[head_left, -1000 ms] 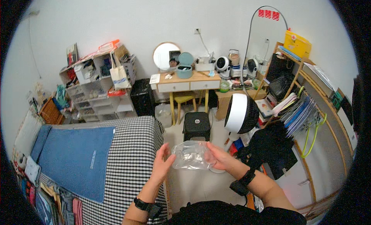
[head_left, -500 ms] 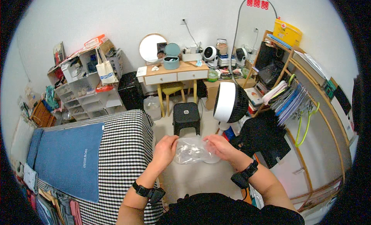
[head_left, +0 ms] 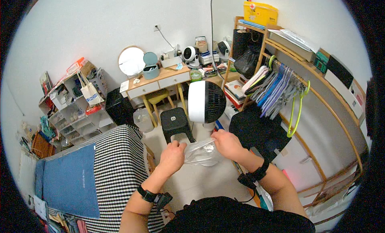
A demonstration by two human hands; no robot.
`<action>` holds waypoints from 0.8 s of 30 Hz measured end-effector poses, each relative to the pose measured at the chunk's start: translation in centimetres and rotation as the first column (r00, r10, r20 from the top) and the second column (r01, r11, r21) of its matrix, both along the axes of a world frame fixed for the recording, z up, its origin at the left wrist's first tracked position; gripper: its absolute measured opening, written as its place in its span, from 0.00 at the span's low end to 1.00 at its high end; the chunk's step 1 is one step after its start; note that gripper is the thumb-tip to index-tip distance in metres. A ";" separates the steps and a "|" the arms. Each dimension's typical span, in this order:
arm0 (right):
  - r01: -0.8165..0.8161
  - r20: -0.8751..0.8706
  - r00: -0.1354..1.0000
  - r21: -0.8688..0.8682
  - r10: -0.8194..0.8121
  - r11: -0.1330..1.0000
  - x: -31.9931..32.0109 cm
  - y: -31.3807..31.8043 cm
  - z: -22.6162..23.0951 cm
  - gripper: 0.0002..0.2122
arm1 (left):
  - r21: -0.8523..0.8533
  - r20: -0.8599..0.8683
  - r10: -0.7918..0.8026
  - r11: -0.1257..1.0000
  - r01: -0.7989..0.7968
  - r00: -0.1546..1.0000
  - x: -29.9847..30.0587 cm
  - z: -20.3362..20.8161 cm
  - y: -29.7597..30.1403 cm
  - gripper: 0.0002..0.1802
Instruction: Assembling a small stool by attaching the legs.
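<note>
A room fills the head view: a checked bed (head_left: 116, 173) at lower left, a wooden-topped counter (head_left: 165, 74) in the upper half, a black stool (head_left: 175, 121) near the centre. Just below centre, a crumpled clear plastic bag (head_left: 199, 153) stretches between both hands; the left hand (head_left: 172, 156) pinches its left edge, the right hand (head_left: 228, 145) its right.

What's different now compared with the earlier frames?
The left hand, open beside the clear plastic bag a second ago, now grips its left end; the right hand kept hold. The camera view turned rightward. The black stool and white-and-black fan stayed put.
</note>
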State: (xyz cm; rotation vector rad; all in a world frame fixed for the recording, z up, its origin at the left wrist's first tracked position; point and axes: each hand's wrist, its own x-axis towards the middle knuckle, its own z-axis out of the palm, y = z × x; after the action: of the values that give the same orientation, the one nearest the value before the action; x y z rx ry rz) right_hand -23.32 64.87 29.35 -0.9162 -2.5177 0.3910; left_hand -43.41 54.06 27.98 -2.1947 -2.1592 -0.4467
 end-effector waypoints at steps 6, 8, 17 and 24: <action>0.007 0.059 0.998 0.183 -0.018 0.983 4.1 -0.3 -0.3 0.09 | -0.039 0.199 -0.024 0.999 0.033 0.980 4.9 1.7 1.8 0.20; -0.066 -0.065 0.993 0.395 0.099 0.917 5.1 -0.7 -0.2 0.09 | -0.001 0.229 -0.087 0.996 0.090 0.970 5.7 1.1 2.3 0.18; -0.217 -0.133 0.941 0.470 0.312 0.856 9.3 0.7 -1.1 0.05 | -0.351 0.828 0.202 0.914 0.205 0.523 9.2 1.6 2.2 0.15; -0.162 -0.194 0.926 0.571 0.325 0.805 11.0 0.7 -0.1 0.04 | -0.398 0.917 0.364 0.856 0.330 0.162 11.3 1.2 3.0 0.15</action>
State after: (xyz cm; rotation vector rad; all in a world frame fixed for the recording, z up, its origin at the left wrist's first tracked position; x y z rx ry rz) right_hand -12.28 65.57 29.24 -0.2804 -2.2813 -0.1278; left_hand -32.10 57.07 29.16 -2.3397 -3.1797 -2.1467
